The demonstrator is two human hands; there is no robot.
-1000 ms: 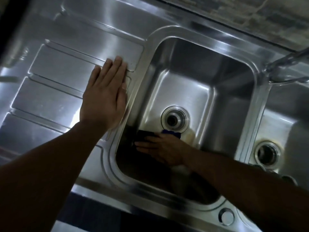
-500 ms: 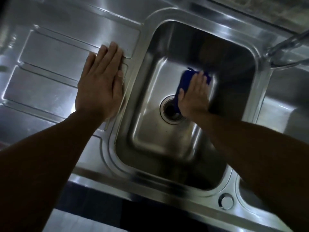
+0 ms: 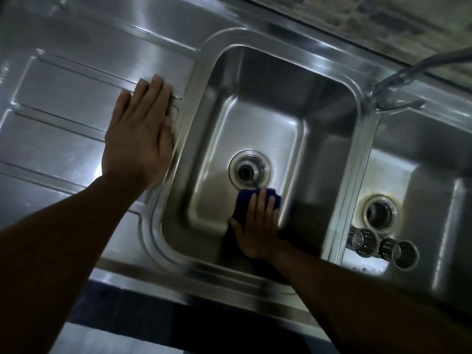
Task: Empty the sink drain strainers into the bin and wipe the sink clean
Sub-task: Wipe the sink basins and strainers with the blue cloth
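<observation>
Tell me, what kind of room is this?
Most likely a kitchen. There is a steel sink with two bowls and a ribbed draining board, a tap at the back, and two strainer baskets lying in the right bowl.

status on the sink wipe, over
Left hand flat on drainboard. Right hand presses blue cloth on main basin floor, beside drain. Two strainers lie in right basin. Nothing blocks the cloth.

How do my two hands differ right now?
The left hand lies flat on the drainboard, holding nothing; the right hand presses a blue cloth down. The left hand rests outside the basin; the right hand is inside it, near the drain. Both have straight fingers.
</observation>
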